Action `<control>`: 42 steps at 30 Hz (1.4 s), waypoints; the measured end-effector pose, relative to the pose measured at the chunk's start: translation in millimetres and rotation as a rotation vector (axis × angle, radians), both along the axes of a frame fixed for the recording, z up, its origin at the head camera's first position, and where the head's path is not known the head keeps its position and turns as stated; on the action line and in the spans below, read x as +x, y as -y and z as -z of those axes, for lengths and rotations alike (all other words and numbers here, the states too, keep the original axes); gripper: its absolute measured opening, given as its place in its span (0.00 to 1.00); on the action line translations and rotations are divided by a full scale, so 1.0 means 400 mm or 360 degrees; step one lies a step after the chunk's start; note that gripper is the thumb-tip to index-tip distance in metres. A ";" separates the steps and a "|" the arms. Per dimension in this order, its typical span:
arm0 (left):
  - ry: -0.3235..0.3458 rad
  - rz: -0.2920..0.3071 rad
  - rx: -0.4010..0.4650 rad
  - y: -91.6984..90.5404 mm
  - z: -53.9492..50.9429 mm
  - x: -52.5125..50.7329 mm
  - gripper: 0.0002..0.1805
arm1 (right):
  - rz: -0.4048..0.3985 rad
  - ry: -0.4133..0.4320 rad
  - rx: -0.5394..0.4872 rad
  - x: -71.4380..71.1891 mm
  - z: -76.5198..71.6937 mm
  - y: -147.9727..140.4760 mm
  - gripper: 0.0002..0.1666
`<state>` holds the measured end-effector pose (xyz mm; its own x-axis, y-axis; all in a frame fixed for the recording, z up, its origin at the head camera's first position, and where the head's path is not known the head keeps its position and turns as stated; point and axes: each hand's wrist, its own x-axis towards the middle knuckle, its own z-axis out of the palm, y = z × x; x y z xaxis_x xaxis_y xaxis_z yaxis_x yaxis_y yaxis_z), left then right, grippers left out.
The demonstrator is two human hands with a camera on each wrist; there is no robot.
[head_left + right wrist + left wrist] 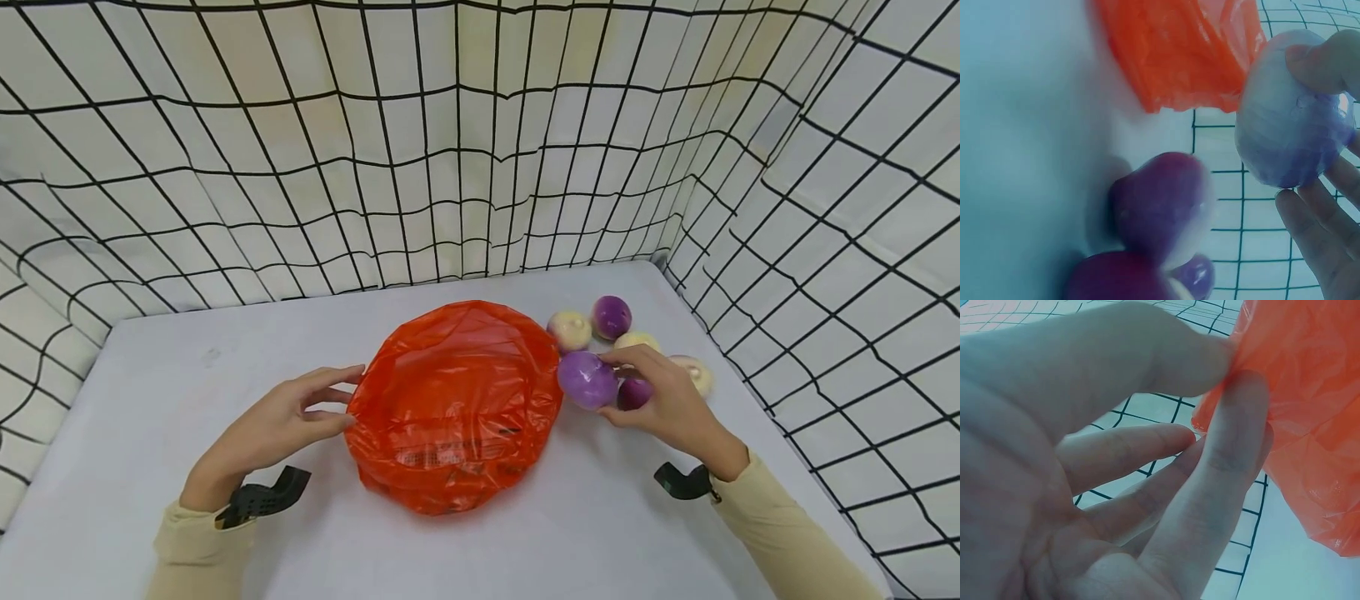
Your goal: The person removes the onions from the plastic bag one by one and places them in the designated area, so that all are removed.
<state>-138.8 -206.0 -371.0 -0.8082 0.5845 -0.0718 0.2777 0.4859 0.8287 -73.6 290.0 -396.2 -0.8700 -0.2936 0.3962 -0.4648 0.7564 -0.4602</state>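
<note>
A red plastic bag (457, 400) stands with its mouth spread wide in the middle of the table. At its left rim, my left hand (288, 421) pinches the plastic between thumb and finger; the left wrist view shows these digits meeting at the bag's edge. My right hand (660, 400) grips a shiny purple-and-white turnip (587, 380) beside the bag's right rim. In the right wrist view, this turnip (1291, 119) is raised, with the thumb on one side and fingers on the other. Several more turnips (611, 317) lie behind and under that hand.
A white table (247, 342) carries everything. Black netting (450, 158) over white sheeting rises behind the table and along both sides, close to the turnips on the right. Dark wrist-worn mounts (262, 497) project from both sleeves.
</note>
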 end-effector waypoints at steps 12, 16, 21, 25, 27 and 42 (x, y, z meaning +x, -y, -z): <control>-0.0014 -0.0004 -0.0011 0.008 -0.003 0.001 0.34 | 0.0079 0.0003 0.0074 0.042 0.047 -0.042 0.42; -0.0012 -0.0018 -0.0028 0.011 -0.004 0.000 0.34 | 0.0020 0.0002 0.0023 0.050 0.063 -0.049 0.42; -0.0025 -0.0009 -0.0021 0.010 -0.004 -0.001 0.34 | -0.0029 0.0011 -0.0025 0.056 0.087 -0.052 0.42; -0.0024 -0.0004 -0.0012 0.008 -0.003 0.000 0.33 | -0.0040 0.0031 -0.0012 0.060 0.105 -0.049 0.41; -0.0020 -0.0002 -0.0012 0.007 -0.002 0.000 0.33 | -0.0029 0.0051 0.0024 0.063 0.113 -0.047 0.41; 0.0002 -0.0015 -0.0025 0.000 0.003 -0.002 0.33 | -0.0037 -0.0011 0.0133 0.062 0.140 -0.041 0.41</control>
<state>-139.5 -205.9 -372.0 -0.8135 0.5758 -0.0818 0.2721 0.5012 0.8215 -48.9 306.4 -452.0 -0.8597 -0.3459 0.3758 -0.4858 0.7809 -0.3927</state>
